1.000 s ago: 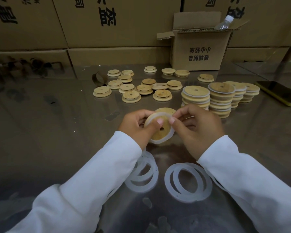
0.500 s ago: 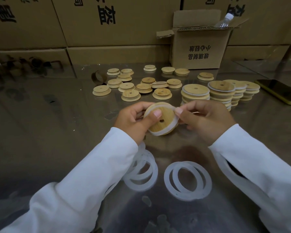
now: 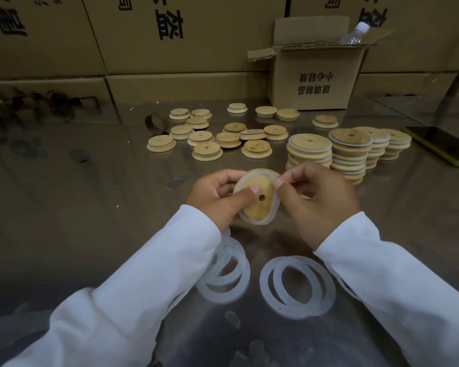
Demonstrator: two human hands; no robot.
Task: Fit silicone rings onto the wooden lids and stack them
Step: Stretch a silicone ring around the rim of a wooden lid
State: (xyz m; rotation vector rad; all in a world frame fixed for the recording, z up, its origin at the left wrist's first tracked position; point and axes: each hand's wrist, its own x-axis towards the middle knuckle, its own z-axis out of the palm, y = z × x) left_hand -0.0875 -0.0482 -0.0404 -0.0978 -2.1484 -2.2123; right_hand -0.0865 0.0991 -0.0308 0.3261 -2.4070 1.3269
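Over steel table [image 3: 90, 207], left grip [image 3: 215, 197] holds wooden lid [image 3: 255, 205], right grip [image 3: 318, 205] pinches its silicone ring [image 3: 276, 205].

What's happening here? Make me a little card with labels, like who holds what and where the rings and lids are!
left hand: grips the wooden lid, thumb on its face
right hand: pinches the silicone ring at the lid's edge
loose rings: flat on the metal table, near the sleeves
finished stacks: right of the hands, farther back
bare lids: scattered behind the hands
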